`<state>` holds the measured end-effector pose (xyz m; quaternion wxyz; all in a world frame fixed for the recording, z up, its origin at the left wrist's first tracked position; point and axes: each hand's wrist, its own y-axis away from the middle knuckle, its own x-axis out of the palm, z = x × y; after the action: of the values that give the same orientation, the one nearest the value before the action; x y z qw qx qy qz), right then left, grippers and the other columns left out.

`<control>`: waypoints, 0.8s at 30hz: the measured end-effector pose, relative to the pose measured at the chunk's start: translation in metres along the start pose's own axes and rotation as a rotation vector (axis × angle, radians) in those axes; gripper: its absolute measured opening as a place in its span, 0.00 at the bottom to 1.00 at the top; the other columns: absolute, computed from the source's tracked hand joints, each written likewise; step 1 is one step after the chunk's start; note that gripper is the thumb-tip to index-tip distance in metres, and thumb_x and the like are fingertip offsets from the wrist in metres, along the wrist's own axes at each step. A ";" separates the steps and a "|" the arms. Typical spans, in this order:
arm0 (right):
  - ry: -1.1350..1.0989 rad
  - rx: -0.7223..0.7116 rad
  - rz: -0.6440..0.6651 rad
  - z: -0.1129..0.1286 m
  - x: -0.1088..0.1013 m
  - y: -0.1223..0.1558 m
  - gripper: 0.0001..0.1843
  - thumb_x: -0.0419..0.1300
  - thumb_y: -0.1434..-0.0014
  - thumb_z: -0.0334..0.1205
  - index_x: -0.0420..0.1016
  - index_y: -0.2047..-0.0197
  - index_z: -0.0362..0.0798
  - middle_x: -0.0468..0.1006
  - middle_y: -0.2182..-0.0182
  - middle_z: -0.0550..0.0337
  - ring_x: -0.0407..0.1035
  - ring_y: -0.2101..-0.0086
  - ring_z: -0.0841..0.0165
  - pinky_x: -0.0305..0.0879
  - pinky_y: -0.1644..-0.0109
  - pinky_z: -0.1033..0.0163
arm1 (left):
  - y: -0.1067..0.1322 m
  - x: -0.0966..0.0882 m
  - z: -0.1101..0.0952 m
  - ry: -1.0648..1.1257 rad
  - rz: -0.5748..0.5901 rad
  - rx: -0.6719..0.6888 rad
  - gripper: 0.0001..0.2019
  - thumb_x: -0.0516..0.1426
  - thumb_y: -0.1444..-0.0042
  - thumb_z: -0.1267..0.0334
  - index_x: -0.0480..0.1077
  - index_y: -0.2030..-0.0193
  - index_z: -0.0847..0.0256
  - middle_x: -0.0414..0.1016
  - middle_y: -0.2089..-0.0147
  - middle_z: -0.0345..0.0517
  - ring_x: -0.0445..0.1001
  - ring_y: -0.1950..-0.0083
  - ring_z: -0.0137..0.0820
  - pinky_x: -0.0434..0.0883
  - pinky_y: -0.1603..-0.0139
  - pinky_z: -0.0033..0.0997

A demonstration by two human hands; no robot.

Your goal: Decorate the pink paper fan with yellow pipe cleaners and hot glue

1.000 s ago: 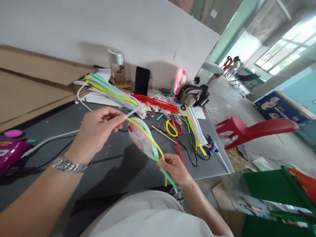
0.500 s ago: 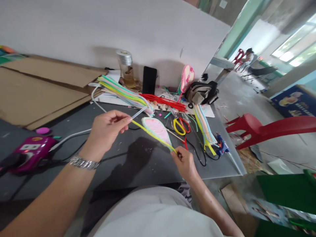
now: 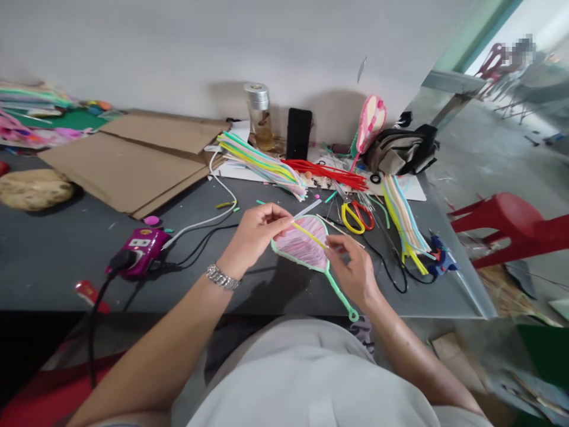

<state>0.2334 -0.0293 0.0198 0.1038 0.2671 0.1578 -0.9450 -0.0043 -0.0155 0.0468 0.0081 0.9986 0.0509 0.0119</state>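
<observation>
On the head view, I have the leaf-shaped pipe-cleaner frame (image 3: 302,248) in the lower middle of the picture, low over the dark tabletop (image 3: 66,279). Its green rim surrounds pink strips, and its green handle runs toward the lower right. I cannot tell whether it rests on the surface. The left hand (image 3: 254,237), wearing a metal watch bracelet (image 3: 222,277), pinches a yellow chenille stem (image 3: 309,235) and a pale stick (image 3: 307,209) between thumb and fingers at the frame's upper left edge. The right hand (image 3: 353,270) curls over the frame's right side, its fingertips (image 3: 333,241) at the far end of the stem, though I cannot tell if they grip it. The frame should be light and springy, with the rim bendable and the strips easily crushed, so I would take hold by the handle or rim. Compared with the earlier views, it has dropped to table height and lies flatter, and the hands have closed in. Red scissors (image 3: 362,214) lie to the right.
</observation>
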 end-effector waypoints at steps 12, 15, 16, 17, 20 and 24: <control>-0.340 0.124 0.034 0.021 0.018 -0.013 0.12 0.64 0.37 0.45 0.78 0.67 0.46 0.75 0.75 0.64 0.64 0.74 0.72 0.59 0.69 0.66 | 0.015 0.027 -0.001 0.182 0.148 -0.128 0.12 0.69 0.48 0.56 0.76 0.70 0.62 0.70 0.76 0.39 0.66 0.73 0.26 0.63 0.70 0.27; -0.342 0.124 0.017 0.021 0.019 -0.012 0.12 0.63 0.37 0.45 0.77 0.68 0.46 0.75 0.75 0.64 0.63 0.74 0.72 0.58 0.69 0.66 | 0.017 0.031 -0.001 0.241 0.167 -0.165 0.12 0.71 0.51 0.57 0.77 0.70 0.63 0.71 0.75 0.39 0.67 0.72 0.25 0.63 0.70 0.26; -0.343 0.121 0.007 0.021 0.020 -0.012 0.11 0.63 0.37 0.45 0.77 0.68 0.47 0.75 0.75 0.64 0.63 0.74 0.72 0.59 0.69 0.66 | 0.018 0.032 -0.001 0.256 0.175 -0.175 0.12 0.72 0.53 0.58 0.77 0.70 0.63 0.72 0.74 0.39 0.67 0.72 0.25 0.64 0.69 0.26; -0.346 0.119 0.002 0.021 0.020 -0.011 0.11 0.63 0.37 0.44 0.77 0.68 0.47 0.75 0.75 0.64 0.63 0.74 0.72 0.59 0.69 0.65 | 0.018 0.032 -0.001 0.267 0.182 -0.183 0.12 0.72 0.54 0.59 0.78 0.69 0.64 0.73 0.73 0.39 0.68 0.71 0.25 0.64 0.68 0.26; -0.363 0.115 0.015 0.022 0.024 -0.008 0.10 0.63 0.37 0.44 0.78 0.67 0.47 0.76 0.74 0.63 0.63 0.74 0.72 0.60 0.68 0.65 | 0.021 0.032 0.001 0.266 0.192 -0.191 0.11 0.72 0.55 0.61 0.79 0.67 0.64 0.74 0.71 0.39 0.69 0.70 0.25 0.66 0.66 0.26; -0.384 0.123 0.020 0.020 0.030 -0.007 0.10 0.64 0.38 0.45 0.78 0.66 0.48 0.78 0.74 0.63 0.65 0.74 0.71 0.62 0.68 0.64 | 0.023 0.027 0.007 0.213 0.194 -0.209 0.10 0.70 0.53 0.62 0.80 0.65 0.64 0.76 0.70 0.40 0.71 0.68 0.26 0.67 0.64 0.28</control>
<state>0.1970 -0.0338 0.0218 0.1248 0.0894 0.0745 -0.9853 0.0250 -0.0356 0.0405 0.1054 0.9856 -0.0464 0.1236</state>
